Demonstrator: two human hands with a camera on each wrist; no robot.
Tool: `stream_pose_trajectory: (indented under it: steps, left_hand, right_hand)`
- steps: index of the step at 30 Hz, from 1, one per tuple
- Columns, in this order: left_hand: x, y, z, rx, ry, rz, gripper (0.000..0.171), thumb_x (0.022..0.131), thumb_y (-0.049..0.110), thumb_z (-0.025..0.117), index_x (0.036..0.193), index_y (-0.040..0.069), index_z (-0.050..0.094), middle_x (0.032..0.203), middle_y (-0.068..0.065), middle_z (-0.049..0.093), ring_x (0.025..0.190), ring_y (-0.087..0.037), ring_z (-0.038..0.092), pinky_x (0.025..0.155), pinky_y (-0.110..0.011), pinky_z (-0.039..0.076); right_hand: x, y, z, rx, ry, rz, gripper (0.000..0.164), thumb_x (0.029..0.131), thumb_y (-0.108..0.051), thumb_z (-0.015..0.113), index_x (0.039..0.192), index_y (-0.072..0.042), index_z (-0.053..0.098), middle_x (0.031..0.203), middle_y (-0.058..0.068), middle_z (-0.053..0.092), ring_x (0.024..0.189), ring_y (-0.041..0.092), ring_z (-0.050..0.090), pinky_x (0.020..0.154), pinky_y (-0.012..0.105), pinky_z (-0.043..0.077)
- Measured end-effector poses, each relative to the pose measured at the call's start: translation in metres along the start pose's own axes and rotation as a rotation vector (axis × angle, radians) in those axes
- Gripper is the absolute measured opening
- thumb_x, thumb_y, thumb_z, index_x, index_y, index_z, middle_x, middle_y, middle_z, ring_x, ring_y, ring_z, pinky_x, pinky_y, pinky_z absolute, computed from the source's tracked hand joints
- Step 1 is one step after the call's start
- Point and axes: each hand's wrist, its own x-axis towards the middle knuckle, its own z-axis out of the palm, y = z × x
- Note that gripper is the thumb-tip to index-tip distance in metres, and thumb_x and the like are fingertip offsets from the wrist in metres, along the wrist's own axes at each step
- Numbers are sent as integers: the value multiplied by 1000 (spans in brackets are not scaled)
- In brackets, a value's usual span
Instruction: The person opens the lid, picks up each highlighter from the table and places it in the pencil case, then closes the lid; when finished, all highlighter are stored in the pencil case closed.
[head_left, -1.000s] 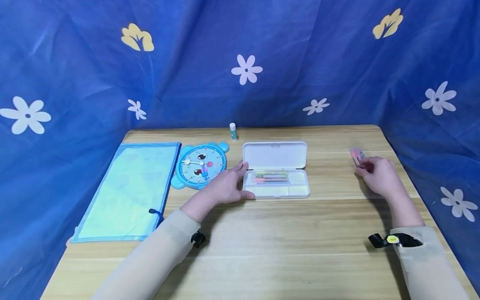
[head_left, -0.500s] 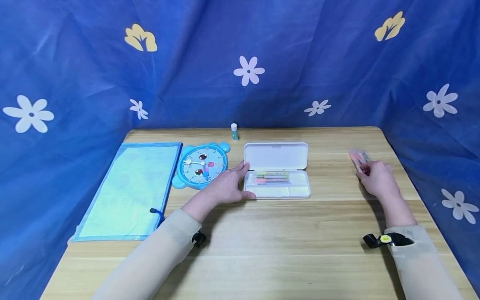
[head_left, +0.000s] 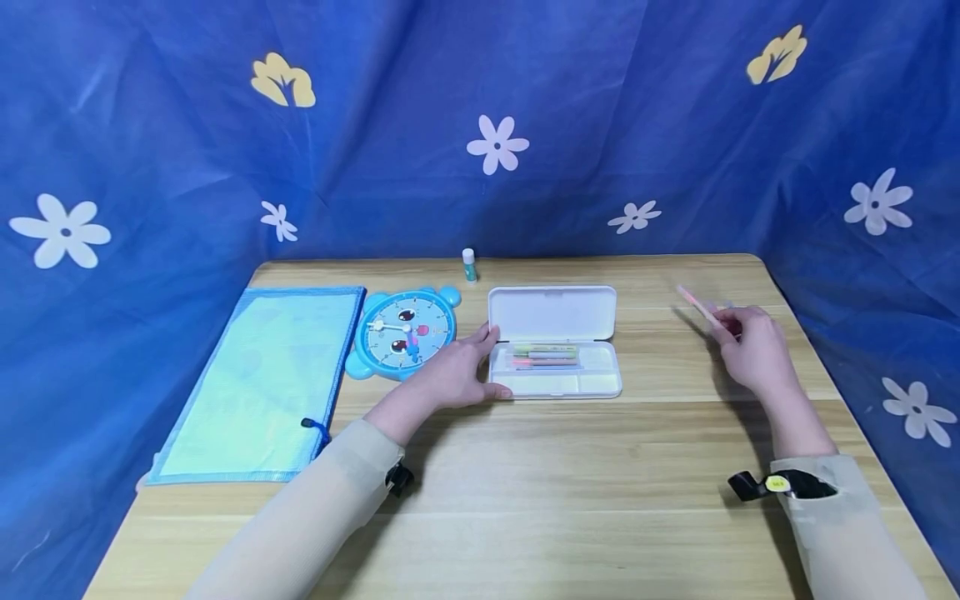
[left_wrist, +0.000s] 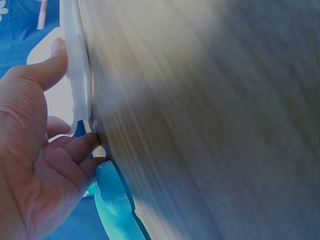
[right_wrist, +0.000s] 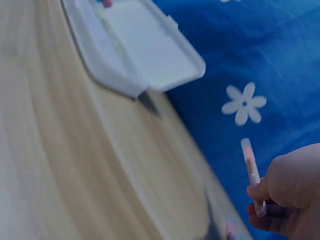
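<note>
The right hand (head_left: 757,352) pinches a pink pen (head_left: 697,306) in its thumb and fingers. The pen tips up off the table (head_left: 562,483), pointing between 10 and 11 o'clock. At 9 o'clock from that hand sits an open white box (head_left: 551,312) with more pens (head_left: 547,357) inside. The left hand (head_left: 455,372) is spread out, touching the box's left end. A blue toy clock (head_left: 390,350) lies at 10 o'clock from it.

Smooth plastic case (head_left: 552,312) at centre, glossy plastic pen (head_left: 697,305) at right, wood-grained tabletop (head_left: 562,483) (softly shiny) below, creased cloth backdrop (head_left: 562,83) across top.
</note>
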Motion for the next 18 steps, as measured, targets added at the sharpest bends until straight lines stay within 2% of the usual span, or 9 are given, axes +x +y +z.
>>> stream_pose_trajectory:
  steps: [5,10,18]
  left_hand:
    - [0,0,0,-2,3,6,115,85,63,82,168,8,24,171,-18,22,150,-42,37,121,-47,36]
    - [0,-1,1,-1,6,6,115,85,63,82,168,8,25,171,-18,22,149,-42,38,121,-47,36]
    - [-1,0,-1,-2,2,-2,115,85,63,82,168,9,25,172,-17,22,149,-43,38,120,-48,36]
  right_hand:
    - [3,-18,-5,36,85,-78,16,99,2,69,112,9,74,97,23,67,87,33,61,75,32,40]
    - [4,-40,-9,59,142,-125,14,98,2,71,110,7,75,95,21,69,83,31,61,73,29,38]
    - [5,-71,-8,106,177,-178,15,95,6,74,110,5,78,92,17,72,80,25,62,71,21,40]
